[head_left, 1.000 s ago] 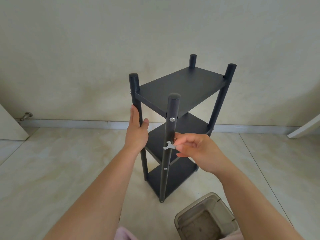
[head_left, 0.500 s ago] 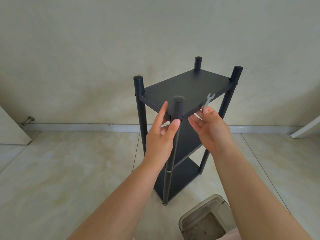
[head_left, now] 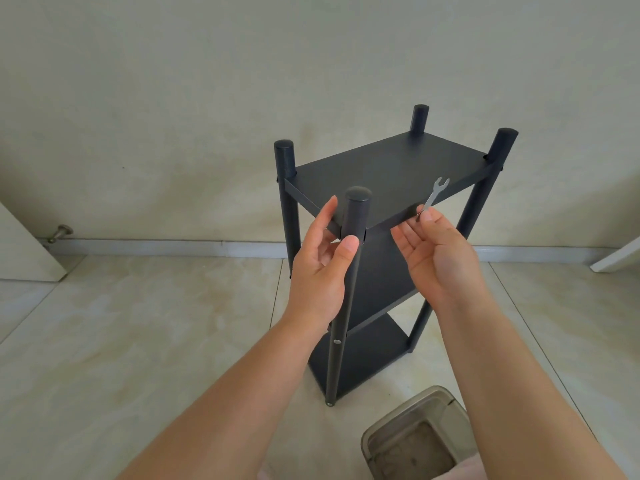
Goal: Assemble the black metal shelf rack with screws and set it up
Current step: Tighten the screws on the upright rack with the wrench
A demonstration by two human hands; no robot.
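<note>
Rack (head_left: 388, 174) stands upright on the floor ahead, posts vertical, its near post (head_left: 351, 258) clasped by the left hand (head_left: 320, 268), while the right hand (head_left: 434, 258), just right, pinches a wrench (head_left: 433, 197) against the top shelf's edge.

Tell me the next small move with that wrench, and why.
Probably lay the wrench down. The rack stands upright on the floor with all three shelves in place, the left hand grips its near post, and the right hand merely pinches the tool away from any screw.
</note>
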